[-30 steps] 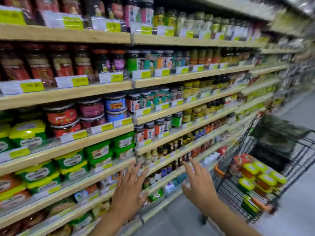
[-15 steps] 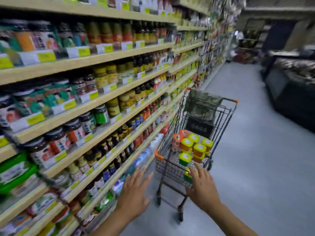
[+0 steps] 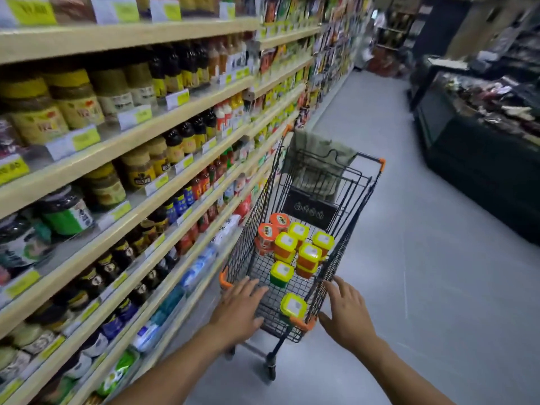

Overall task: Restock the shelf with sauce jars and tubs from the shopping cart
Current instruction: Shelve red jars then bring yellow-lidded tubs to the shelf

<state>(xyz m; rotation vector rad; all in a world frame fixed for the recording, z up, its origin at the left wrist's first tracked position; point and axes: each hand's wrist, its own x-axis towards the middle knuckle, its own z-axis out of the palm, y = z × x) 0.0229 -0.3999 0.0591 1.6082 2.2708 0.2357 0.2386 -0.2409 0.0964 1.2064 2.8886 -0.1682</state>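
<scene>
Both hands empty, fingers spread wide, nothing gripped. Left hand (image 3: 239,311) hangs over the near left corner of the shopping cart (image 3: 361,217), fingertips past the rim and above the wire floor. Can't tell if it touches the wire. Right hand (image 3: 347,314) sits just outside the near right corner, palm down, thumb toward the orange corner cap; contact unclear too.

The stock is all in the cart. Nearest yellow-lidded tub (image 3: 293,306) sits in the near right corner, between my hands. A green-bodied tub (image 3: 282,273) is just behind it, and a cluster of orange-bodied tubs (image 3: 309,254) stands further in. Two red-lidded jars (image 3: 267,232) are at the cluster's far left. Everything is upright, lids up, so a grab from above looks easy. A folded cloth bag (image 3: 318,159) hangs over the far end.

The cart is parked close alongside the shelf (image 3: 163,118), lengthwise, so I read that as keeping the carry short. Shelf rows look full of jars and bottles here; labels are blurred and I can't pick out a gap.

My guess at the step: hands flank the near end to steady the cart or reach in, nearest tub first. Nothing picked yet.
</scene>
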